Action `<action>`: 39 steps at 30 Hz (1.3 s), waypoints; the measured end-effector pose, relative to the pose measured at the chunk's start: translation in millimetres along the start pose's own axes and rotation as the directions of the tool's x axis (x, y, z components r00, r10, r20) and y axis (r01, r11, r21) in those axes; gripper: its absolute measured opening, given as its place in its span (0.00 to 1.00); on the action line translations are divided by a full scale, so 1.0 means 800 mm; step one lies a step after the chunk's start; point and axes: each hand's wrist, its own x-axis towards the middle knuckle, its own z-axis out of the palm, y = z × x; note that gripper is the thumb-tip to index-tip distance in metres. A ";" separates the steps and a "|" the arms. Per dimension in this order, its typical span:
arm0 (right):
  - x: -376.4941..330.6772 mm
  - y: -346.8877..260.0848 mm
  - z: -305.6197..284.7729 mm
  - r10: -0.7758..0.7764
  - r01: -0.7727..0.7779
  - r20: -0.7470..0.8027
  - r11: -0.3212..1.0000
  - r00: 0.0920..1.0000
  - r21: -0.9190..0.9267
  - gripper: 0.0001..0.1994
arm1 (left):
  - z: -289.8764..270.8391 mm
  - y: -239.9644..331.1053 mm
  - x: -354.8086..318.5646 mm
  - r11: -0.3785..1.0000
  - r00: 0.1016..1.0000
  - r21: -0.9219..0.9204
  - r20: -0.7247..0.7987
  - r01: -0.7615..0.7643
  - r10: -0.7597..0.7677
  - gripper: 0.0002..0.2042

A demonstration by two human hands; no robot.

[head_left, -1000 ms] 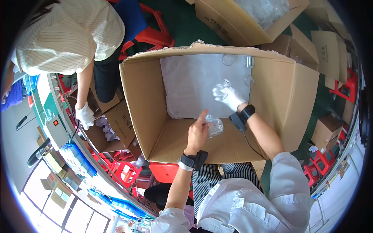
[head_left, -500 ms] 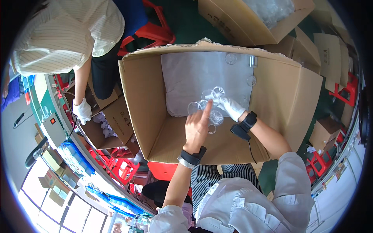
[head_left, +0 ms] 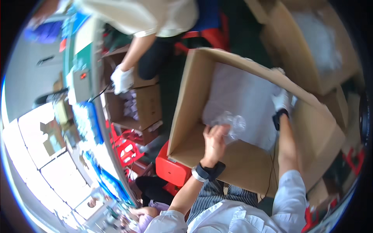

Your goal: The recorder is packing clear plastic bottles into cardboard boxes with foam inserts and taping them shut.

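Note:
A large cardboard box (head_left: 190, 105) stands open in front of me, with a pale sheet (head_left: 241, 87) lying inside it. My bare left hand (head_left: 215, 141) is over the near part of the box, its fingers closed on a bunch of clear round plastic pieces (head_left: 235, 126). The pieces are smeared, so their exact kind does not show. In a white glove, my right hand (head_left: 281, 101) reaches to the far right of the sheet, by the box wall. A small shiny clear thing (head_left: 293, 101) is beside it. Blur hides the right fingers.
Across to the left, a co-worker's gloved hand (head_left: 122, 79) is above a carton (head_left: 149, 108) of crumpled pale material. Another open carton (head_left: 295, 46) with clear plastic stands at the far right. A red stool (head_left: 173, 167) touches the box's near left side.
The view has swung, so the box appears turned and farther right. My right hand has left the clear pieces by my left hand and moved to the box's far right.

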 end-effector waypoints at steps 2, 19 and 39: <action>0.006 0.012 0.024 -0.036 0.043 -0.082 0.996 0.996 0.082 0.33 | -0.004 -0.002 -0.007 0.975 0.999 -0.221 -0.012 0.032 -0.035 0.22; -0.377 -0.181 -0.029 -0.846 0.214 0.455 0.517 0.280 0.829 0.16 | -0.202 0.026 -0.168 0.637 0.973 -0.754 -0.228 -0.163 -0.020 0.22; -0.550 -0.392 0.037 -0.974 0.986 0.174 0.129 0.146 -0.106 0.36 | -0.448 -0.217 -0.480 0.879 0.431 -0.462 -0.773 0.117 -0.464 0.15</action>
